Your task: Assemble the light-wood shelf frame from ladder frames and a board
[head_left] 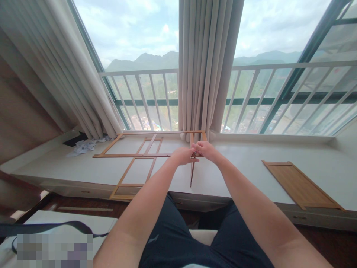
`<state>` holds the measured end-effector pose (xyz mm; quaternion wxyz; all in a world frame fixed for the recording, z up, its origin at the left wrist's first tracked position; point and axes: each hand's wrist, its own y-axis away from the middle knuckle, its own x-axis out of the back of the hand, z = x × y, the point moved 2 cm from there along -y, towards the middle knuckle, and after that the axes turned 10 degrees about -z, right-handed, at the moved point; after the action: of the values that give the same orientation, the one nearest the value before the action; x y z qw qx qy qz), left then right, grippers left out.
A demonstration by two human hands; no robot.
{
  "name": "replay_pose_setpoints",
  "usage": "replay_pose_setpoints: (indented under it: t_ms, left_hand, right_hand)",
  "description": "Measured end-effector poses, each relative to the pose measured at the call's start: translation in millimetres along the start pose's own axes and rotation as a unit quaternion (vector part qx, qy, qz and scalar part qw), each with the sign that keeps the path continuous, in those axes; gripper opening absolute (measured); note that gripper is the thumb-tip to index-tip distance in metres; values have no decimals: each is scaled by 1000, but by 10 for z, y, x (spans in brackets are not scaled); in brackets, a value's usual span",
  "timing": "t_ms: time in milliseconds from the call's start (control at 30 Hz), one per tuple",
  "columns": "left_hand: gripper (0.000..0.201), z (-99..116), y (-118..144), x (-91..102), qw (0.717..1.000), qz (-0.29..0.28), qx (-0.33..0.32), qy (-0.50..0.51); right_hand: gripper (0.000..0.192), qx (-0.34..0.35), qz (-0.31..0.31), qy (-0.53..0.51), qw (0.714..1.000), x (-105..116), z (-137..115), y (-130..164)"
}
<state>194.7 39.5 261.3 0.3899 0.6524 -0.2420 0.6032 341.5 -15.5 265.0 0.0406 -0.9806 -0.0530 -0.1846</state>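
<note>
A brown wooden frame [131, 155] with crosspieces lies along the white window ledge. At its right end, my left hand [182, 155] is closed around the frame near a joint. Close against it, my right hand [206, 149] is pinched shut over the same joint. A small shiny thing shows between the fingers, too small to name. From under the hands a thin wooden piece [192, 175] points toward me. Another wooden frame [131, 171] with open rectangles lies beneath the long one and reaches the ledge's front edge.
A wooden panel [304, 184] lies on the right of the ledge [237, 167]. Crumpled white paper or plastic [82, 147] lies at the far left. Curtains [210, 67] and a white railing [251, 74] stand behind. A black strap [55, 227] lies at lower left.
</note>
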Motion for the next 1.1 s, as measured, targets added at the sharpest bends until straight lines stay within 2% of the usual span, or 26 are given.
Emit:
replay_pose_setpoints:
  t_ms: [300,1100]
  left_hand:
    - [50,3,1,-7,1000,8,-10,-5]
    - [49,31,26,13,1000,0,-2,-6]
  right_hand:
    - [42,5,6,11,1000,-4,71,-68]
    - [36,-2,11,14,1000,-37,38,-75]
